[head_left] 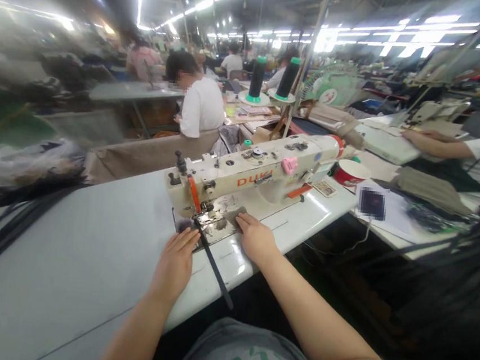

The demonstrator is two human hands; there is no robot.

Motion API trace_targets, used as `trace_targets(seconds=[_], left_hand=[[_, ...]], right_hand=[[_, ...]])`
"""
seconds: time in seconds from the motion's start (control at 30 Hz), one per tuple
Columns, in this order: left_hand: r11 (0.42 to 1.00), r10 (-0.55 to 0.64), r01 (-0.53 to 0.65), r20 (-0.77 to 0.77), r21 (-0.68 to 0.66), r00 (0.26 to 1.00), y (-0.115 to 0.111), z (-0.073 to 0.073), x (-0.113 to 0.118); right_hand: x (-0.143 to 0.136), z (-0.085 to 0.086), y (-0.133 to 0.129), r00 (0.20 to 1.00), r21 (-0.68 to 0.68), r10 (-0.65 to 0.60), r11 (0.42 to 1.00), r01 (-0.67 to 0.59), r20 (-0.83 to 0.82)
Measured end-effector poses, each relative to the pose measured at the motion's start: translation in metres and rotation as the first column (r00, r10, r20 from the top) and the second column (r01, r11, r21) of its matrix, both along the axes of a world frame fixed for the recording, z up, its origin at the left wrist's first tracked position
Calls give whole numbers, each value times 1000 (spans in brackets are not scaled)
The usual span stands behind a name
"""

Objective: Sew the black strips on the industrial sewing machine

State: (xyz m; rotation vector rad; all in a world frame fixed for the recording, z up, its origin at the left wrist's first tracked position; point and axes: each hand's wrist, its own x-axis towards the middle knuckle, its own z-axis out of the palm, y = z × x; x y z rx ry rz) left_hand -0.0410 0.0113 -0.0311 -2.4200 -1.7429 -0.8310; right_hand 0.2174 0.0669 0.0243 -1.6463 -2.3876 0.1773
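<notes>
A white sewing machine [261,173] with orange lettering stands on a pale table. A narrow black strap [215,265] runs from under its needle area toward the table's front edge. My left hand [177,259] lies flat just left of the strap, fingers stretched out, fingertips by a dark piece [185,224] beside the needle plate. To the right of the needle, my right hand [255,237] rests with its fingertips on a small grey-brown piece [235,216] on the machine bed; its fingers are stretched out and close together.
Two black thread cones [257,80] stand behind the machine. At the right are a red-rimmed bowl [351,172] and a side table with a blurred-out item. Dark straps [11,217] lie at the left. A person in white [202,105] sits beyond; another person's arm shows at the right.
</notes>
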Motion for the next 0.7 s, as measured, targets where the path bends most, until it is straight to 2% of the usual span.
trace_targets(seconds=[0.17,0.27,0.33,0.43,0.53,0.6,0.7], left_hand=[[997,4,1,-79,72,997,0,-1,3],[994,-20,31,-103,107,994,-1,0,2],[991,-49,63,-110,122,993,-2,-1,0],[988,-72,87,-120,127,990,-2,-4,-4],[986,-72,87,-113,141,991,-2,-8,-6],[983,-86,100,-98,151,991,-2,-10,-8],[976,-124,137,-87,170,988,0,-12,-11]], right_hand=[[20,3,34,991,30,-131,991,130,2],[24,5,52,991,56,-135,989,136,-19],[25,5,54,992,82,-122,989,125,-44],[32,1,40,987,129,-134,981,144,-86],[56,-9,14,921,153,-256,938,310,-293],[86,-18,-3,818,125,-377,874,469,-435],[147,-31,-29,669,48,-572,743,668,-475]])
